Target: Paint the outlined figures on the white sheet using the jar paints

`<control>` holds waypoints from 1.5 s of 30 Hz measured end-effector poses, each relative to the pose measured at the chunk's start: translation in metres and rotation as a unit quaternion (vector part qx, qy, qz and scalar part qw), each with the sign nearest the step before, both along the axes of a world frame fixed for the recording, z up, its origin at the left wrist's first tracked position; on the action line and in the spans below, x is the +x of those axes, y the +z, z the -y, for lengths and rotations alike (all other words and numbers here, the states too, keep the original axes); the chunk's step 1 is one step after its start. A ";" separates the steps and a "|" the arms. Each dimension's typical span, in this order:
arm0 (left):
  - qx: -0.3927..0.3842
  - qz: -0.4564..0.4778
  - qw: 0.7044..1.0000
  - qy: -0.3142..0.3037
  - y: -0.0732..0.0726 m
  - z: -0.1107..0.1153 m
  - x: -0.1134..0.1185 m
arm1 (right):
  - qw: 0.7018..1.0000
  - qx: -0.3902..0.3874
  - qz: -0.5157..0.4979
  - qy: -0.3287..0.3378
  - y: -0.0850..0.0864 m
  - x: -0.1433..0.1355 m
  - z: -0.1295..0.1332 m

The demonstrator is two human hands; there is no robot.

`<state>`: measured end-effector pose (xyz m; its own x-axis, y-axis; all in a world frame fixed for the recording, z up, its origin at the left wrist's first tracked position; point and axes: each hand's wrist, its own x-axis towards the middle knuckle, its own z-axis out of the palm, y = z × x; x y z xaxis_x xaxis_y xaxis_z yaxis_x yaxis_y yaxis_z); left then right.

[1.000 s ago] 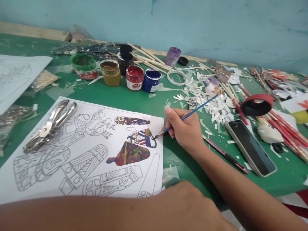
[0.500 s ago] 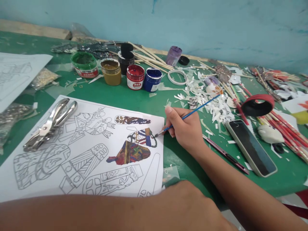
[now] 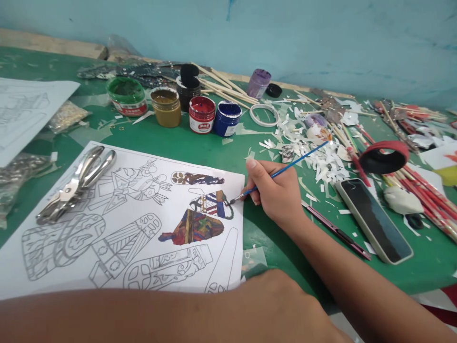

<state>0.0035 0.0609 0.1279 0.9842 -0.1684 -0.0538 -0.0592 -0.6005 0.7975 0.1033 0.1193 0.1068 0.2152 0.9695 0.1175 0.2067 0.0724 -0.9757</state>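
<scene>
My right hand point(image 3: 274, 193) is closed around a thin blue paintbrush point(image 3: 287, 162). The brush's dark tip meets the right edge of a small, partly painted shape on a white sheet of line drawings point(image 3: 143, 247). Two more shapes on that sheet carry brown, blue and red paint; the others are bare outlines. My left hand point(image 3: 282, 305) lies at the lower edge of the view beside the sheet, its forearm crossing the bottom. Its fingers are hidden. On the sheet's left part rests a silver hole punch point(image 3: 73, 186).
Behind the sheet stand green point(image 3: 126, 95), ochre point(image 3: 166, 107), black, red point(image 3: 202, 114) and blue point(image 3: 227, 118) paint pots. To the right lie a roll of tape point(image 3: 264, 115), white paper scraps point(image 3: 303, 143), a craft knife point(image 3: 335, 229), a phone point(image 3: 374, 221) and a red-rimmed ring point(image 3: 383, 157).
</scene>
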 end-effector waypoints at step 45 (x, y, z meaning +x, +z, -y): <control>0.032 -0.018 0.999 -0.007 -0.002 0.004 0.001 | 1.000 -0.010 -0.014 -0.004 0.003 -0.002 -0.001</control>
